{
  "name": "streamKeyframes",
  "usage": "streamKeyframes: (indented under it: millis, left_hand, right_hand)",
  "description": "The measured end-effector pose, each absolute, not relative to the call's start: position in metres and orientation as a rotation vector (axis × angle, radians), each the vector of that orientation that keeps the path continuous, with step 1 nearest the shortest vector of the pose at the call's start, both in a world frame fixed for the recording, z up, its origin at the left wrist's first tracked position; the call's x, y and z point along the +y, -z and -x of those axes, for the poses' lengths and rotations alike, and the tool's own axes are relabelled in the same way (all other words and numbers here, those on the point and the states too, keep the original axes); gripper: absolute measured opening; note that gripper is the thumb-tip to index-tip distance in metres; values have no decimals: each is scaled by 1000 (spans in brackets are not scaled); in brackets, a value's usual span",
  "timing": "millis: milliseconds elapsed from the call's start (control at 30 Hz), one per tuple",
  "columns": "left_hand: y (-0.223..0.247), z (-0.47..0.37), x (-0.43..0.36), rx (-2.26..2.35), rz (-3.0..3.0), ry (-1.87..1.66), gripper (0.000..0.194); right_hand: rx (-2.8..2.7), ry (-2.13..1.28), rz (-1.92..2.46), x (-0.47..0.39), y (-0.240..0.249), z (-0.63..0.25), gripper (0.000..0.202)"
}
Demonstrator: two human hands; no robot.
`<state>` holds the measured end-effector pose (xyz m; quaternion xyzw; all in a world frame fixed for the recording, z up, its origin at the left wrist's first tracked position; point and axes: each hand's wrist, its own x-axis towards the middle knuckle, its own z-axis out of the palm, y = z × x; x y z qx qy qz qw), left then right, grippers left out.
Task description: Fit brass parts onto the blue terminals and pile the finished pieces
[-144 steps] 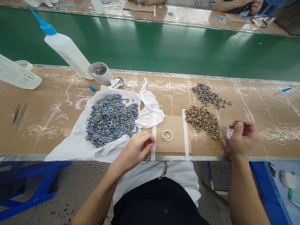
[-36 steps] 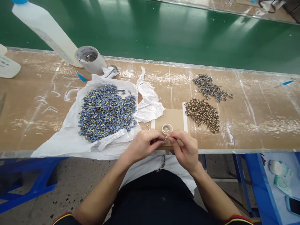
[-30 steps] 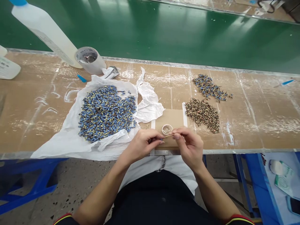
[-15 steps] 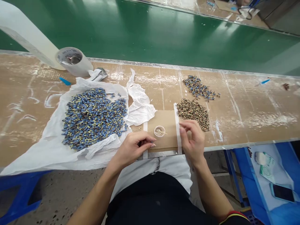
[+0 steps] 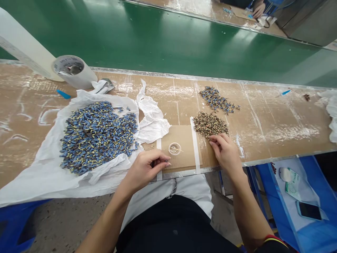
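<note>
My left hand (image 5: 150, 165) is closed in a pinch over the left edge of a cardboard pad (image 5: 181, 135). Whatever lies between its fingertips is too small to make out. Just beyond those fingertips, a small clear round dish (image 5: 174, 148) holds a thin pale stick-like piece. My right hand (image 5: 225, 151) pinches thumb and forefinger together at the near edge of a pile of small brown-and-gold pieces (image 5: 210, 123); anything in that pinch is hidden. A large heap of small blue, yellow-tipped pieces (image 5: 98, 135) lies left of my left hand on white cloth-like sheeting (image 5: 47, 168).
Behind the brown-and-gold pile lies a smaller pile of blue-and-yellow pieces (image 5: 218, 100). A white tape roll (image 5: 79, 75) stands at the back left, near a blue blade-shaped piece (image 5: 63, 94). A phone (image 5: 310, 210) rests on blue-framed shelving below right. Another person's hand (image 5: 258, 10) shows far back.
My right hand has moved right, from the pad's taped edge to the near edge of the brown-and-gold pile. My left hand keeps its pinch by the dish. The view has shifted slightly.
</note>
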<state>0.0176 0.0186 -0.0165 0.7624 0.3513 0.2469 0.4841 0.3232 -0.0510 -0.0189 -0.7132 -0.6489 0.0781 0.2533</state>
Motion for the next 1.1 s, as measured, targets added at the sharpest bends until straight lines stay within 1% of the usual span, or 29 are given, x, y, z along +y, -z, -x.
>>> streamKeyframes:
  millis: [100, 233, 367, 500, 667, 733, 833, 1100]
  left_hand:
    - [15, -19, 18, 858, -1851, -609, 11]
    - [9, -18, 15, 874, -1809, -617, 11]
    - [-1, -14, 8, 925, -1821, -652, 11]
    - [-10, -16, -1, 948, -1873, -692, 13]
    - [-14, -29, -7, 932, -1931, -725, 12]
    - [-15, -35, -9, 928, -1992, -739, 9]
    - [-17, -42, -11, 915, -2105, -772, 9]
    - [-30, -51, -15, 889, -2214, -784, 14]
  right_hand:
    - [-1851, -167, 1911, -45, 21, -328, 18]
    - [-1925, -41, 1920, -40, 27, -328, 21]
    - [-1874, -16, 1880, -40, 28, -323, 22]
    - [-1633, -218, 1813, -48, 16, -304, 17]
    - [-1209, -743, 1576, -68, -4, -257, 14]
    - [-1148, -871, 1490, -73, -10, -240, 13]
    - [-1140, -928, 1444, -76, -14, -224, 12]
    - [-1170, -919, 1498, -80, -19, -218, 10]
